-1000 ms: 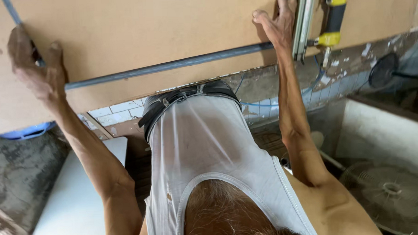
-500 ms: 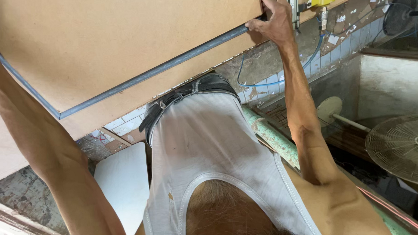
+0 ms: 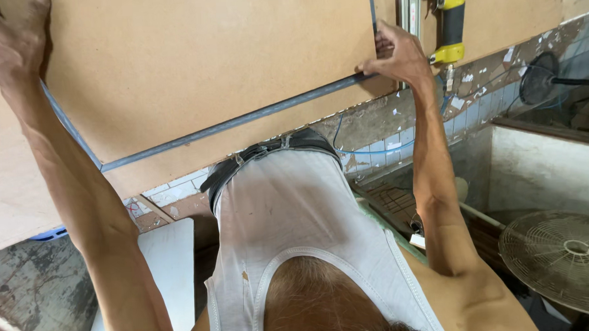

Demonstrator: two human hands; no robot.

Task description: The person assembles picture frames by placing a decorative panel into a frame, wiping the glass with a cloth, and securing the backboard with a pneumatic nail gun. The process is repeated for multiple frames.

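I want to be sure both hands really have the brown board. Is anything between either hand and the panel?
Nothing visible. The right hand grips the brown board at its corner, fingers on its grey edge strip. The left hand lies flat against the board's other side. The yellow nail gun sits beside the right hand, not between.
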